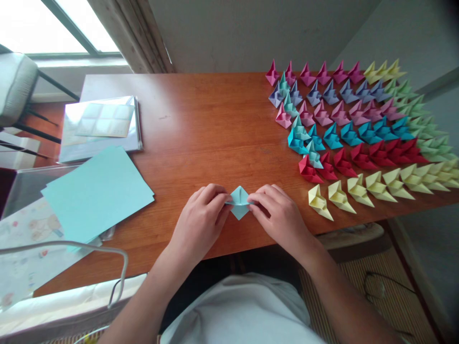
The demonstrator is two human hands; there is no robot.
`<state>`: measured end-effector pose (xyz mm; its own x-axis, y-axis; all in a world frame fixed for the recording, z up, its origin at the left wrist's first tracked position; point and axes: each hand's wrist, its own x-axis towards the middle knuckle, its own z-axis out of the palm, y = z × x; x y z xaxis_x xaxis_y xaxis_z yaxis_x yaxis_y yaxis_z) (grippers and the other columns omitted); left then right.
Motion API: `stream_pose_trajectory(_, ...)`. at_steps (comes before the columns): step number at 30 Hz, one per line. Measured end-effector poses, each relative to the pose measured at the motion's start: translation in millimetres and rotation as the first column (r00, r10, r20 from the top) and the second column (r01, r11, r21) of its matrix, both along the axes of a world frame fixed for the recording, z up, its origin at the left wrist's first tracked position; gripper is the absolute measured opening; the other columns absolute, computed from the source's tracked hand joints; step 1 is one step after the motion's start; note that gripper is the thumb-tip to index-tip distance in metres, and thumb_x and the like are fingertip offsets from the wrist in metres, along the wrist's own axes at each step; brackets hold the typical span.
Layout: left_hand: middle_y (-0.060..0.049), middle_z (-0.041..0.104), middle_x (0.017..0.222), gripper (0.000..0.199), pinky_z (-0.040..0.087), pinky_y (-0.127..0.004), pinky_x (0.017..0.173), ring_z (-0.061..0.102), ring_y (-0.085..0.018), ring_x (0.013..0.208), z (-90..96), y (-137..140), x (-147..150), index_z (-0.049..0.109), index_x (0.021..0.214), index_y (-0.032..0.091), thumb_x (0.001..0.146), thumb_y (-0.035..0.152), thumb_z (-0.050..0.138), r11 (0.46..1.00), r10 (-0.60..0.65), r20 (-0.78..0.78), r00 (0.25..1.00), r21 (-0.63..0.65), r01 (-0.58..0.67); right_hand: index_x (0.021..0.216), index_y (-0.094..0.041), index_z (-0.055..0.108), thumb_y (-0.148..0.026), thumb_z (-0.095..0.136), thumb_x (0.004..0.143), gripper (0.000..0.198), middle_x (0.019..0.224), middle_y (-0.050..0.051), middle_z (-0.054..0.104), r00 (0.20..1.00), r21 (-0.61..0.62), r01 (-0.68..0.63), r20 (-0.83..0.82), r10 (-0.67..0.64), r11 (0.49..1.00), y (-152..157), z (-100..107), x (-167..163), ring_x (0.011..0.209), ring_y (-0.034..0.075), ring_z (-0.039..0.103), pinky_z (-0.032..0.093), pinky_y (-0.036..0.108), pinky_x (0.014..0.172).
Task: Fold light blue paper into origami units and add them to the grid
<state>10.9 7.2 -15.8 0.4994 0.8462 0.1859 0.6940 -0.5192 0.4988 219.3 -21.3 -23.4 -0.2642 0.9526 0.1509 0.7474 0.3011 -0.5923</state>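
A small light-blue folded paper (239,201), diamond-shaped with a crease across its middle, is held just above the wooden table near its front edge. My left hand (204,210) pinches its left corner between thumb and fingers. At the opposite corner, my right hand (276,210) has the same kind of pinch. Both hands are closed on the paper, and their fingertips cover its side points. Light-blue paper sheets (100,191) of a similar colour lie to the left of my left hand.
Rows of folded paper figures (344,138) in several colours fill the right side of the wooden table (201,129). A plastic-wrapped stack (102,126) lies at the back left. A grey cable (89,246) arches over the front left. A chair (17,88) stands beyond the left edge.
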Motion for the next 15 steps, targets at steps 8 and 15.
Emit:
stream_pose_trajectory(8, -0.004, 0.067, 0.102, 0.010, 0.050, -0.034, 0.081, 0.061, -0.019, 0.089, 0.7, 1.9, -9.0, 0.067, 0.093, 0.020, 0.096, 0.024, 0.058, 0.999, 0.016, -0.038, 0.999, 0.032, -0.015, 0.099, -0.019, 0.067, -0.015, 0.060, 0.095, 0.009, 0.092, 0.006, 0.065, 0.999, 0.030, -0.017, -0.034, 0.018, 0.999, -1.3, -2.6, 3.9, 0.089, 0.022, 0.057, 0.048, 0.036, 0.083)
stream_pose_trajectory(15, -0.007, 0.068, 0.109, 0.012, 0.052, -0.037, 0.083, 0.061, -0.021, 0.095, 2.7, 7.2, -4.9, 0.067, 0.096, 0.018, 0.097, 0.017, 0.055, 0.996, -0.060, -0.056, 0.997, 0.061, 0.064, 0.096, -0.019, 0.070, -0.017, 0.057, 0.097, 0.013, 0.088, 0.005, 0.066, 0.999, 0.040, -0.020, -0.042, 0.022, 0.999, 1.4, -1.7, 3.8, 0.085, 0.021, 0.057, 0.048, 0.035, 0.080)
